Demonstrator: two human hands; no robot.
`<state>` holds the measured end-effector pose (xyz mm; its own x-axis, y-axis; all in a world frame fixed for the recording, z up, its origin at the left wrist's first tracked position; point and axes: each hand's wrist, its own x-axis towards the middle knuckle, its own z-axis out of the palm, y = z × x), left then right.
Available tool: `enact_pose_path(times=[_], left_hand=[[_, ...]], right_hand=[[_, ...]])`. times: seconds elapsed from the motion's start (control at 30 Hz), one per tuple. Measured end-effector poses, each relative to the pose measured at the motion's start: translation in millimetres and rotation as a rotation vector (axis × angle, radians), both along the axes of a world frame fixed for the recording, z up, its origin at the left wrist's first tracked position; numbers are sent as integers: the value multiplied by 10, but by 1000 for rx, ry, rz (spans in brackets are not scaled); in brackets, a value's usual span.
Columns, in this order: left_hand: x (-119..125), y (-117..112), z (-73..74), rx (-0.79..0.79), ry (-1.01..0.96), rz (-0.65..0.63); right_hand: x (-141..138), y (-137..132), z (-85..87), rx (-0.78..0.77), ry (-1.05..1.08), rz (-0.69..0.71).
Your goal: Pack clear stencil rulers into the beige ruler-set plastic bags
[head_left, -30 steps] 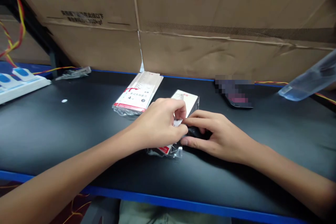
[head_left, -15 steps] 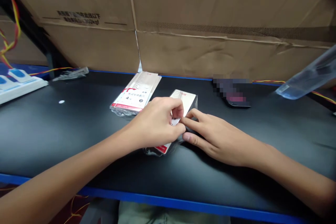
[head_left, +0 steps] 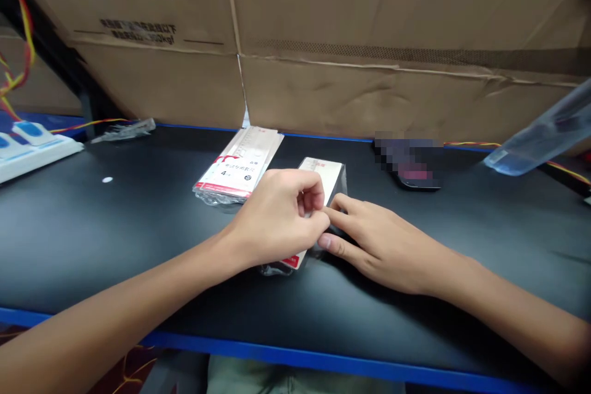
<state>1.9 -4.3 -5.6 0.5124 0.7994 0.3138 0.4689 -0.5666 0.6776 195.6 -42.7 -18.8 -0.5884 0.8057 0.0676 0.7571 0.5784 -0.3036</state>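
My left hand (head_left: pixel 281 218) is bent over a stack of ruler packets (head_left: pixel 330 171), its thumb and forefinger pressed together near the stack's right side. Whatever lies between those fingertips is hidden. From the right, my right hand (head_left: pixel 390 246) reaches to the side of the same stack, forefinger and thumb stretched out and apart. Its forefinger tip meets my left thumb. The stack has white cards with a red band and clear plastic wrap, mostly covered by my left hand. Farther left lies a second pile of ruler packets (head_left: pixel 235 166) in clear sleeves.
A large cardboard box (head_left: pixel 323 86) stands along the back of the black table (head_left: pixel 138 228). A dark phone-like object (head_left: pixel 418 181), partly blurred, lies at the right. Clear plastic (head_left: pixel 521 157) leans in beyond it. At the left are a power strip (head_left: pixel 50 151) and crumpled plastic (head_left: pixel 127 130).
My left fingertips have shifted slightly to the right, and the white bit seen between them before is now hidden. The stack's near end has moved a little right. My right hand barely moved.
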Motion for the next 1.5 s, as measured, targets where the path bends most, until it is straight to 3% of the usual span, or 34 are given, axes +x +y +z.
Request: enact_pose_path(times=[0.43,0.57,0.77,1.03,1.3,1.5], left_hand=[[58,0,-28,-99,-40,-20],[71,25,-32,-85,-32,-63],[53,54,27,-103,-29,-95],[-39,194,-63,34,283,-132],[-63,174,-75,33,297,-216],[-57,181,-86,23,229,-222]], right_hand=[[44,4,-54,101,-45,-39],[147,44,4,18,108,-65],[329,209,-15,135,309,-170],[325,258,-94,104,373,-103],[290,262,-173,91,470,-96],[279,269,-191,123,404,-28]])
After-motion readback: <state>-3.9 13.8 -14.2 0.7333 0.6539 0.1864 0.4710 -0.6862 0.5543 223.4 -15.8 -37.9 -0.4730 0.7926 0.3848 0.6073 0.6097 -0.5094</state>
